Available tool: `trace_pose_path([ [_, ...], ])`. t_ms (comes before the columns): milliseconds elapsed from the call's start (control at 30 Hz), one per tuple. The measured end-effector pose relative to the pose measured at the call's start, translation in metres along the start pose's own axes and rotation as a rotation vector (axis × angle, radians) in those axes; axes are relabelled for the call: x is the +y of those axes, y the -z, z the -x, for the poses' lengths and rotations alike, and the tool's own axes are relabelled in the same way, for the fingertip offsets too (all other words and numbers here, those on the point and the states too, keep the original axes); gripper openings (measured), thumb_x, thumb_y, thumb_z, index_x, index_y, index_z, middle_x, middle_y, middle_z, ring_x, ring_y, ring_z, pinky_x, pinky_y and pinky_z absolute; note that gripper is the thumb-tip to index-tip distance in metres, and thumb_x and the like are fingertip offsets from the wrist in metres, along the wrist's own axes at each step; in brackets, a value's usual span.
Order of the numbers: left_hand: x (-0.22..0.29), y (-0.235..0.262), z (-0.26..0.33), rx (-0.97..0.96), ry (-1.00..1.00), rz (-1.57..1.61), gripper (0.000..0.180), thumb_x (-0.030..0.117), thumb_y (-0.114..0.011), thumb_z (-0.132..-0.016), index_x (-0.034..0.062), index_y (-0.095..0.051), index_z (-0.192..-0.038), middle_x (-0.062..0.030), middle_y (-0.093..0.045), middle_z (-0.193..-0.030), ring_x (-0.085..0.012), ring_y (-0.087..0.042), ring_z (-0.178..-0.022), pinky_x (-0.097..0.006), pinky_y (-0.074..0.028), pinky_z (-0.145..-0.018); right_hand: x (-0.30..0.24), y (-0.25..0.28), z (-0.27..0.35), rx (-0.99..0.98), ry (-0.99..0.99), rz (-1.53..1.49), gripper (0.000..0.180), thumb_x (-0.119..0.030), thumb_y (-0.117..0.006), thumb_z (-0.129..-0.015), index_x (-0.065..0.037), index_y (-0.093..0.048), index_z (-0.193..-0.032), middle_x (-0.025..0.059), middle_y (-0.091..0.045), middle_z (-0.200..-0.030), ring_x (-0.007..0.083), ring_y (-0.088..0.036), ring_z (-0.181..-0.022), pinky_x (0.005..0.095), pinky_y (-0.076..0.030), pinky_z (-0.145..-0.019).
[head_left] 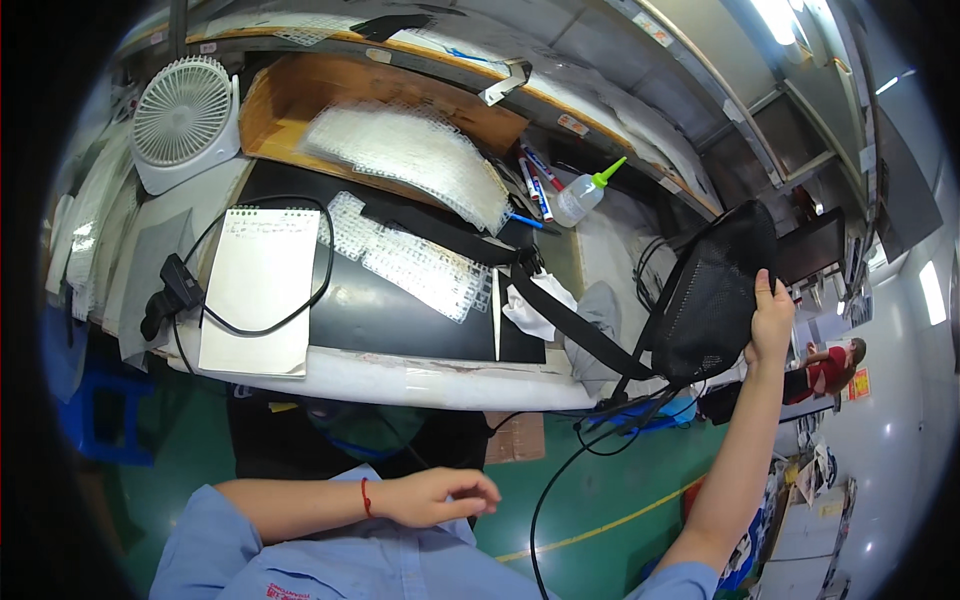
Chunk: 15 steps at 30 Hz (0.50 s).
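My right hand [770, 322] is raised at the right, its fingers closed on the edge of a black mesh pouch bag [712, 290]. A black strap [580, 330] runs from the bag leftward across the workbench, with a buckle along it. Several black cables [590, 440] hang below the bag toward the floor. My left hand [440, 497] rests in front of my body, with a red cord on its wrist. It holds nothing; its fingers are loosely bent and apart.
On the bench [400, 320] lie a spiral notepad [262, 290], a black plug-like device with cable [180, 285] and clear printed sheets [425, 270]. Behind stand a white fan [184, 115], cardboard box [270, 110], markers [535, 180] and a bottle [580, 198]. Another person [830, 370] is far right.
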<state>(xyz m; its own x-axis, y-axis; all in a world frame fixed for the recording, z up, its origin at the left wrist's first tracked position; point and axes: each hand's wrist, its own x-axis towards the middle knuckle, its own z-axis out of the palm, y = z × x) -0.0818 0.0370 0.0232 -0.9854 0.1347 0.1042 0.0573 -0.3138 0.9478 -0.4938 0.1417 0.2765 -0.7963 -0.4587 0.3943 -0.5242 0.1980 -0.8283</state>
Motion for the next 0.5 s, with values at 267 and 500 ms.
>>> trace_pose_path([
  [267,0.05,0.003,-0.07,-0.137,0.083,0.095,0.043,0.031,-0.048,-0.1,0.0024,-0.044,-0.131,-0.0101,-0.056,-0.123,-0.0152,-0.055,-0.107,-0.03,-0.045,-0.091,-0.066,0.038,0.06,-0.005,0.01,-0.245,0.029,-0.025,-0.055,-0.098,0.001,-0.062,-0.108,0.0057,-0.065,-0.1,0.0113,-0.059,-0.087,0.0261,-0.047,-0.078],
  [500,0.026,-0.013,-0.134,0.118,0.015,-0.016,0.052,0.03,-0.056,-0.096,0.0012,-0.037,-0.136,-0.0097,-0.048,-0.128,-0.0184,-0.05,-0.115,-0.033,-0.043,-0.098,-0.055,0.069,0.081,0.121,0.109,-0.043,0.035,-0.027,-0.056,-0.097,0.002,-0.058,-0.117,0.0075,-0.063,-0.111,0.0138,-0.058,-0.095,0.0262,-0.045,-0.087],
])
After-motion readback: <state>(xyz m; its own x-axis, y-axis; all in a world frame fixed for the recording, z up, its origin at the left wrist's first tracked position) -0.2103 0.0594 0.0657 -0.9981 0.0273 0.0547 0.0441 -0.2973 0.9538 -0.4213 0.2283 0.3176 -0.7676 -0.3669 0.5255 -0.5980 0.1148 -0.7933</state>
